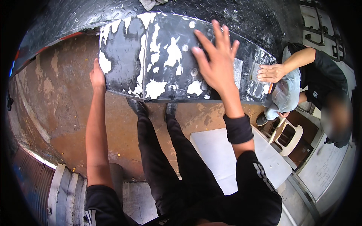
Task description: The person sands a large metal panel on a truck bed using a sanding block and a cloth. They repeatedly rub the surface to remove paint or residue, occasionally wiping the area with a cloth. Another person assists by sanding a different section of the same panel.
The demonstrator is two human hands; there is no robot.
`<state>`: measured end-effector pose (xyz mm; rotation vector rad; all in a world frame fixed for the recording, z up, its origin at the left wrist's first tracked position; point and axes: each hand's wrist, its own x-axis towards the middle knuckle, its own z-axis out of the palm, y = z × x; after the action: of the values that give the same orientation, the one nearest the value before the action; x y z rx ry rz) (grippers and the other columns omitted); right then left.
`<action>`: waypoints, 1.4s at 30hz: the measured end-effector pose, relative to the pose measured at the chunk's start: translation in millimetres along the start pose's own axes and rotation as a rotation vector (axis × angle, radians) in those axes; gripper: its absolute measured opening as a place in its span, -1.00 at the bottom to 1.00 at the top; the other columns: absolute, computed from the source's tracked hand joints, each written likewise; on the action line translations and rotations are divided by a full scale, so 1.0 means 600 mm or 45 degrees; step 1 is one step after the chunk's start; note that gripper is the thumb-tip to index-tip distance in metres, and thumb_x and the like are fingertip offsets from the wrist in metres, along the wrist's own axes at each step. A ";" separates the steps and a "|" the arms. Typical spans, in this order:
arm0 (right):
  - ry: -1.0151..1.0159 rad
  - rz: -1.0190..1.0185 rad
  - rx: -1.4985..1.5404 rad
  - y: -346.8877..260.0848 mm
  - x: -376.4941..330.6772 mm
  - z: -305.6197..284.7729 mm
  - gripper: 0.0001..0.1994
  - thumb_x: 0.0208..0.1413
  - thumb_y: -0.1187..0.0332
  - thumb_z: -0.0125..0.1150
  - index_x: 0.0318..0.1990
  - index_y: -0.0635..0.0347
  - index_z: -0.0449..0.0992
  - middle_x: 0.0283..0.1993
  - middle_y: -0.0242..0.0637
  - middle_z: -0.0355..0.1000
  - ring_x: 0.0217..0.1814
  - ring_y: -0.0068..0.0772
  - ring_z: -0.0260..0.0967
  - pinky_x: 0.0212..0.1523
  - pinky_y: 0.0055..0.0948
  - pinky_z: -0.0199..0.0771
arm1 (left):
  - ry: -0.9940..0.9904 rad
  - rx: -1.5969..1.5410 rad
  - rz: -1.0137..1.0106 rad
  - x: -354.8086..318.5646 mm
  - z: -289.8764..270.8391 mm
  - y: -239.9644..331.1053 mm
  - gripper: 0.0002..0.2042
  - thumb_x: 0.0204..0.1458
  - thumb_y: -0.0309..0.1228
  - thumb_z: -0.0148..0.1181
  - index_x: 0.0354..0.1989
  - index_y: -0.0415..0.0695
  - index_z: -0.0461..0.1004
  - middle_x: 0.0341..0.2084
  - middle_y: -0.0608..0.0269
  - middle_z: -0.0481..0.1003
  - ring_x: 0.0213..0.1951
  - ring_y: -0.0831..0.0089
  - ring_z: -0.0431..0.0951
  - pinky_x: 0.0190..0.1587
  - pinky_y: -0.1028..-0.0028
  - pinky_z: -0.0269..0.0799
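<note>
A long black panel (126, 71), blotched with white patches, lies across in front of me with a crease left of its middle. At its left end my left hand (98, 78) grips the edge, thumb up along the side and the other fingers mostly hidden. Over the right half is my right hand (220, 64), palm down and fingers spread, holding nothing; whether it touches the surface I cannot tell. A pale grey rectangle (238, 73) shows beside its wrist. Another person's hand (270, 72) presses flat on a greyish piece at the panel's right end.
Behind the panel stretches a black treadplate surface (233, 11) with a grey rag (152, 3) on it. The other person (328, 67) sits at the right near a white plastic chair (296, 137). A white board (211, 145) lies below right, above the stained brown floor (56, 124).
</note>
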<state>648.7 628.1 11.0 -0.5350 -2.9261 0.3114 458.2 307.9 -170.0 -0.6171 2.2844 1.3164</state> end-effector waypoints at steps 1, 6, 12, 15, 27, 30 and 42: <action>-0.010 0.028 0.024 0.013 -0.015 -0.015 -0.54 0.25 0.02 0.09 0.26 -0.14 0.44 0.54 -0.10 -0.04 0.60 0.07 -0.26 0.44 0.37 -0.44 | 0.004 -0.038 0.022 -0.005 0.001 -0.001 -0.28 0.20 0.16 -0.04 -0.24 -0.48 0.56 -0.33 0.02 0.59 -0.22 0.31 0.49 -0.01 0.30 0.36; -0.134 0.467 0.059 0.090 -0.156 -0.035 -0.37 0.31 0.09 -0.04 0.46 0.08 0.06 0.58 -0.05 -0.22 0.63 0.07 -0.39 0.49 0.19 -0.47 | -0.020 -0.041 -0.031 0.014 -0.003 -0.016 -0.28 0.17 0.18 -0.03 -0.20 -0.45 0.57 -0.29 -0.05 0.59 -0.18 0.23 0.53 0.04 0.29 0.35; -0.154 0.065 -0.121 0.022 -0.025 0.037 -0.22 0.31 -0.06 -0.09 0.52 0.13 -0.17 0.60 -0.05 -0.34 0.65 -0.07 -0.51 0.50 0.14 -0.62 | -0.002 0.076 -0.092 -0.008 -0.002 0.016 -0.28 0.17 0.18 -0.05 -0.11 -0.43 0.56 -0.17 -0.17 0.59 -0.05 0.11 0.56 0.12 0.26 0.32; -0.134 -0.236 -0.063 -0.063 0.076 0.073 -0.25 0.30 -0.11 -0.09 0.52 0.03 -0.10 0.60 -0.11 -0.28 0.65 -0.10 -0.45 0.50 0.17 -0.62 | -0.017 0.034 -0.053 -0.008 0.001 0.017 -0.28 0.17 0.18 -0.05 -0.10 -0.43 0.56 -0.17 -0.18 0.59 -0.05 0.11 0.56 0.13 0.27 0.32; -0.234 -0.100 -0.094 -0.127 0.026 0.053 -0.31 0.29 -0.08 -0.07 0.49 -0.01 0.04 0.58 -0.12 -0.18 0.62 -0.03 -0.30 0.43 0.38 -0.51 | -0.042 0.117 -0.070 -0.014 -0.006 0.010 -0.32 0.20 0.14 -0.07 -0.12 -0.41 0.58 -0.17 -0.20 0.60 -0.01 0.10 0.57 0.13 0.29 0.34; -0.085 -0.102 -0.069 -0.127 0.107 0.075 -0.31 0.29 -0.07 -0.06 0.48 0.01 0.05 0.57 -0.12 -0.14 0.61 0.01 -0.26 0.42 0.41 -0.48 | -0.058 0.128 -0.073 -0.017 0.004 0.038 -0.32 0.20 0.13 -0.07 -0.13 -0.40 0.58 -0.16 -0.23 0.59 0.00 0.08 0.57 0.13 0.27 0.34; -0.110 -0.107 -0.044 -0.129 0.087 0.080 -0.27 0.25 -0.05 0.00 0.49 0.05 0.04 0.58 -0.18 -0.14 0.62 0.01 -0.30 0.41 0.41 -0.59 | -0.074 0.055 -0.030 -0.020 0.004 0.035 -0.34 0.20 0.12 -0.06 -0.12 -0.40 0.57 -0.20 -0.25 0.59 -0.02 0.05 0.59 0.12 0.25 0.35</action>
<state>566.0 567.8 -12.1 -0.4112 -3.0322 0.2808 456.4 321.4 -149.8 -0.5821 2.2457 1.2544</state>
